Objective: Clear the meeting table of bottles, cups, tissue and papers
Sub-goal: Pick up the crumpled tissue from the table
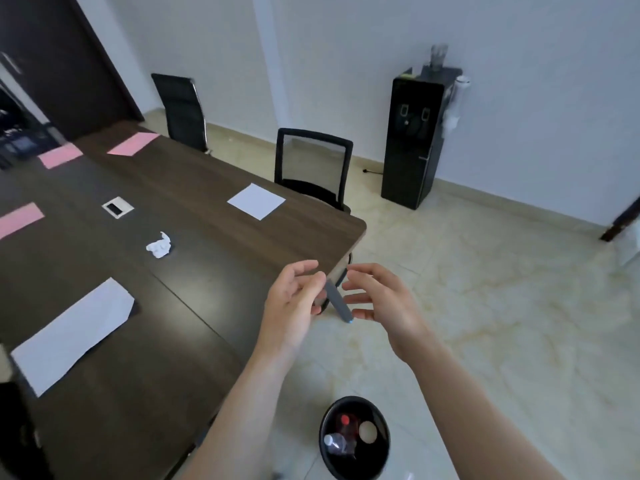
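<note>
Fingers (306,268) of the left hand (294,303) are curled, and their tips pinch the upper end of a grey pen (336,299). The pen hangs tilted, with its small blue tip pointing to 5 o'clock. The right hand (384,303) is just at 3 o'clock from the pen, its fingers (360,299) straight and spread apart, holding nothing. Whether they touch the pen I cannot tell. Both hands are over the near corner of the dark wooden table (207,237).

On the table, at 9 o'clock from the hands, lies a crumpled white tissue (159,244), small and lumpy. A square white sheet (256,201) lies flat near the table edge at 12 o'clock from the left hand. A long white sheet (72,336), with one corner folded, lies at 8 o'clock, near the lower left edge of the view. Three pink sheets lie farther away: the first pink sheet (133,143) and the second pink sheet (60,155) at 11 o'clock, and the third pink sheet (19,220) at 9 o'clock, cut by the frame.

A black bin (325,455) stands on the floor at 6 o'clock from the hands. In it lie a clear bottle (334,441), a red-capped bottle (345,420) and a cup (367,432), close together.
</note>
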